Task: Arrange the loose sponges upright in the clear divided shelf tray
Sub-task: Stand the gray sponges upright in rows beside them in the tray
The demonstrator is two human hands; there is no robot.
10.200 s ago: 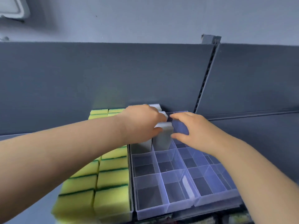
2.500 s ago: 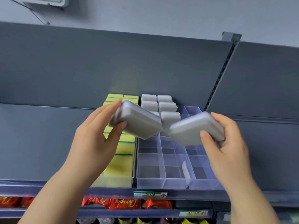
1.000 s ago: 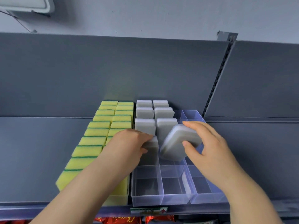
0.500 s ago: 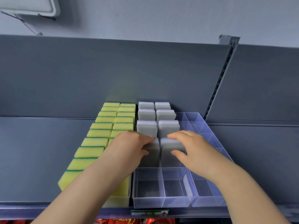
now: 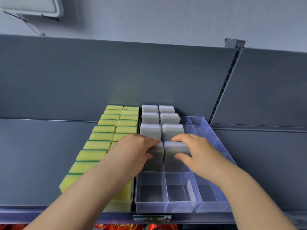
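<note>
The clear divided tray (image 5: pixel 167 207) sits on the grey shelf. Several grey sponges (image 5: pixel 150 131) stand upright in two columns at its back. My left hand (image 5: pixel 134 151) grips a grey sponge (image 5: pixel 157 155) standing in the fourth-row left compartment. My right hand (image 5: pixel 197 151) holds another grey sponge (image 5: pixel 176 151) upright in the compartment beside it, thumb on its front face and fingers over its top. The front-row compartments and the right-hand columns hold nothing.
Yellow-and-green sponges (image 5: pixel 103 138) fill a tray to the left, partly hidden by my left forearm. The grey back panel (image 5: pixel 116 77) rises behind. A slotted upright (image 5: pixel 224 85) stands at the right. A price label (image 5: pixel 152 219) is on the shelf edge, with red packets (image 5: pixel 116 227) below.
Both hands brought a grey sponge each up to the tray. The left one went into its compartment first; the right one was turned upright and pushed down beside it.
</note>
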